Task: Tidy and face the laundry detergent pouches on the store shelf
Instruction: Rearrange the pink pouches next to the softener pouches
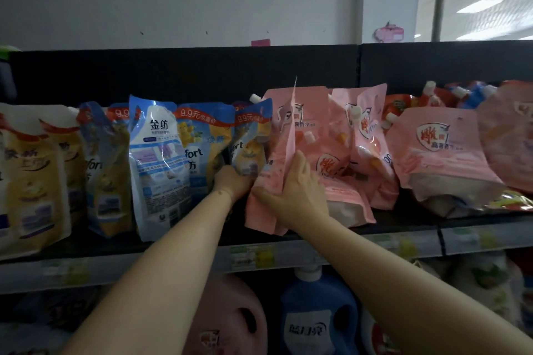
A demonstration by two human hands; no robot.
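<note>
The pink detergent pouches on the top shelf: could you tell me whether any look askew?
The front pink pouch, which the right hand grips, is turned edge-on, and a pink pouch farther right lies slumped back instead of standing.

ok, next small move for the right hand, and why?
Probably turn the pink pouch so its printed front faces out: the right hand grips it edge-on, while the left hand holds the blue pouch beside it.
</note>
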